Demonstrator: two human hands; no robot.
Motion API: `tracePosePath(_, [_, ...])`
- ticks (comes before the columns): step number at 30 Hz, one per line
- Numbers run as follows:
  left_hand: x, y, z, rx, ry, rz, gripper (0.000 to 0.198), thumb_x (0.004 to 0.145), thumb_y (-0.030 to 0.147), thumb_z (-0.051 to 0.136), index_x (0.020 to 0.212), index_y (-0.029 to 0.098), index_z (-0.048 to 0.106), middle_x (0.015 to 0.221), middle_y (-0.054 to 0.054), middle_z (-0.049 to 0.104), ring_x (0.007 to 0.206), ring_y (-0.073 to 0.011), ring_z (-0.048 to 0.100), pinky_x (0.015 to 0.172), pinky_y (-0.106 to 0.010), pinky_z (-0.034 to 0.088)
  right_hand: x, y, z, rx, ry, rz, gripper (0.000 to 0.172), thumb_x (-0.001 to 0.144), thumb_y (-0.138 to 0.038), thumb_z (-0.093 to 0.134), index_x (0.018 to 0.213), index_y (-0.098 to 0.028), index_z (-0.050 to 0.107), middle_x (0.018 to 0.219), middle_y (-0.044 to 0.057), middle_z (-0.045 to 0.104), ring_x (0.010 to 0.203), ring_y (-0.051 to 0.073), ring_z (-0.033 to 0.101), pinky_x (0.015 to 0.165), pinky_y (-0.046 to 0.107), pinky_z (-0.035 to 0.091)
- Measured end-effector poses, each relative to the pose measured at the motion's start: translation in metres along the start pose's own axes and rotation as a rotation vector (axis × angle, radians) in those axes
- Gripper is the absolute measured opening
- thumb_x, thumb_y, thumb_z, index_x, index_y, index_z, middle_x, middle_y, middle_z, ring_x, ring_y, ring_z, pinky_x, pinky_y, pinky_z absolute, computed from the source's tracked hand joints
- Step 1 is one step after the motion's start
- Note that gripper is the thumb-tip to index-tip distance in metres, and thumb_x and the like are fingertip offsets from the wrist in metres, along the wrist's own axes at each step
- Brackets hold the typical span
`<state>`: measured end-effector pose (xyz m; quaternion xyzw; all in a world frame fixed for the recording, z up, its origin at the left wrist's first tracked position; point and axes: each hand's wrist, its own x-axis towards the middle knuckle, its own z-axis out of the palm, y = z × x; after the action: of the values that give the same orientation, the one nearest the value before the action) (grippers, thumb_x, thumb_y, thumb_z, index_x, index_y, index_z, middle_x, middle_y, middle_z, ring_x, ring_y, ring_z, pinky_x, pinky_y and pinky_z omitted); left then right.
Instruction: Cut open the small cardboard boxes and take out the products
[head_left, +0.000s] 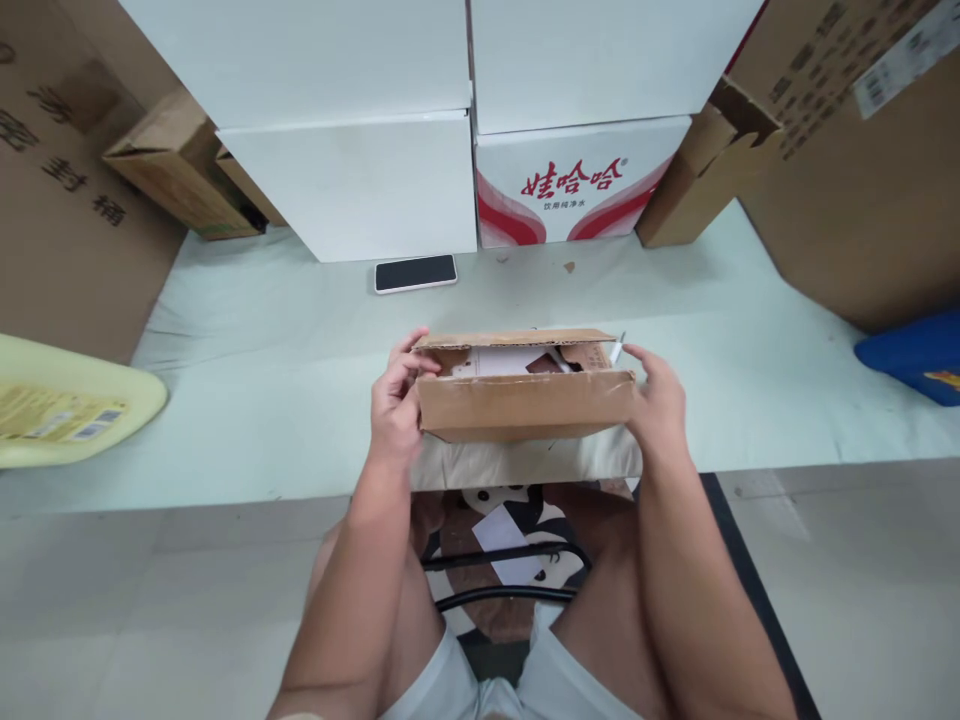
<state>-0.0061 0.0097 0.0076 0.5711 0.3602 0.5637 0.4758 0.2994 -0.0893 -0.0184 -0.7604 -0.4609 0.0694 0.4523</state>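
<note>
A brown cardboard box (525,405) is held up between my two hands over the front edge of the covered table. Its upper side gapes, and white and brown items (506,360) show inside; what they are I cannot make out. My left hand (397,405) grips the box's left end, with the thumb at the front and fingers over the upper edge. On the right end, my right hand (658,400) presses against the corner, its index finger near a thin white stick-like piece (617,348) that pokes out.
A phone (415,274) lies flat behind the box. White cartons (360,190) are stacked at the back, one with red lettering (574,185). Small cardboard boxes (675,190) flank them. A yellow bottle (67,405) lies left, a blue container (919,355) right. Large cartons stand at both sides.
</note>
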Motion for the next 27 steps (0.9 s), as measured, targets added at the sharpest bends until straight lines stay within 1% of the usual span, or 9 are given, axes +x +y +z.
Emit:
tracePosePath(3, [0.001,0.009,-0.004,0.126,-0.105,0.014,0.034,0.082,0.057,0.074,0.08,0.024,0.076,0.152,-0.008,0.054,0.14,-0.0373,0.051,0.114,-0.055,0.045,-0.009,-0.033,-0.005,0.393,0.1,0.005,0.033,0.093,-0.046,0.054,0.098,-0.022,0.076,0.104,0.009,0.075,0.102,0.025,0.07,0.094,0.046,0.056])
tracePosePath(6, [-0.002,0.016,-0.006,0.147,-0.212,-0.005,0.052,0.09,0.069,0.055,0.085,0.024,0.081,0.161,-0.005,0.043,0.142,-0.0377,0.047,0.117,-0.054,0.046,-0.02,-0.058,-0.008,0.572,-0.03,-0.158,0.051,0.101,-0.054,0.04,0.093,-0.024,0.08,0.112,0.008,0.072,0.113,0.025,0.067,0.103,0.048,0.053])
tracePosePath(8, [-0.004,0.018,-0.005,0.14,-0.23,0.009,0.063,0.093,0.073,0.043,0.081,0.024,0.081,0.161,-0.003,0.04,0.144,-0.0373,0.045,0.12,-0.052,0.043,-0.025,-0.064,-0.009,0.551,-0.119,-0.219,0.064,0.103,-0.059,0.028,0.095,-0.027,0.083,0.124,0.008,0.068,0.123,0.027,0.062,0.111,0.052,0.047])
tracePosePath(11, [-0.005,0.019,-0.004,0.102,-0.188,0.078,0.064,0.094,0.072,0.04,0.07,0.024,0.076,0.152,-0.003,0.044,0.142,-0.0361,0.046,0.12,-0.05,0.043,-0.03,-0.065,-0.009,0.444,-0.203,-0.324,0.072,0.102,-0.065,0.019,0.103,-0.031,0.083,0.136,0.005,0.062,0.136,0.03,0.051,0.12,0.056,0.037])
tracePosePath(14, [-0.004,0.02,-0.001,0.018,-0.108,0.132,0.062,0.093,0.07,0.042,0.064,0.022,0.067,0.143,-0.004,0.047,0.141,-0.0358,0.048,0.115,-0.048,0.045,-0.035,-0.067,-0.005,0.386,-0.159,-0.361,0.073,0.102,-0.067,0.018,0.099,-0.03,0.08,0.135,0.007,0.058,0.134,0.03,0.052,0.116,0.055,0.041])
tracePosePath(18, [-0.002,0.02,-0.001,-0.009,-0.009,0.18,0.049,0.087,0.066,0.054,0.066,0.021,0.053,0.13,-0.006,0.055,0.135,-0.0362,0.051,0.109,-0.049,0.045,-0.038,-0.076,0.003,0.512,0.08,-0.233,0.061,0.101,-0.062,0.025,0.084,-0.023,0.069,0.12,0.01,0.058,0.116,0.029,0.062,0.101,0.052,0.05])
tracePosePath(20, [-0.002,0.019,-0.005,-0.03,0.009,0.188,0.045,0.084,0.063,0.061,0.07,0.022,0.049,0.128,-0.006,0.058,0.135,-0.0352,0.05,0.107,-0.048,0.045,-0.037,-0.08,0.0,0.532,0.138,-0.187,0.049,0.101,-0.056,0.038,0.077,-0.022,0.065,0.106,0.009,0.06,0.11,0.028,0.062,0.097,0.051,0.051])
tracePosePath(23, [-0.003,0.014,-0.012,-0.028,-0.004,0.162,0.047,0.08,0.065,0.066,0.075,0.023,0.046,0.131,-0.004,0.057,0.128,-0.0316,0.053,0.104,-0.046,0.046,-0.032,-0.085,-0.016,0.482,0.097,-0.191,0.034,0.096,-0.041,0.058,0.068,-0.022,0.064,0.09,0.006,0.061,0.104,0.026,0.064,0.09,0.044,0.052])
tracePosePath(27, [-0.004,0.007,-0.018,0.094,-0.015,0.067,0.048,0.079,0.066,0.069,0.081,0.024,0.045,0.107,-0.003,0.058,0.113,-0.0265,0.057,0.099,-0.043,0.048,-0.034,-0.089,-0.045,0.264,-0.027,-0.311,0.033,0.09,-0.031,0.068,0.059,-0.022,0.063,0.097,0.006,0.065,0.092,0.022,0.065,0.083,0.041,0.053])
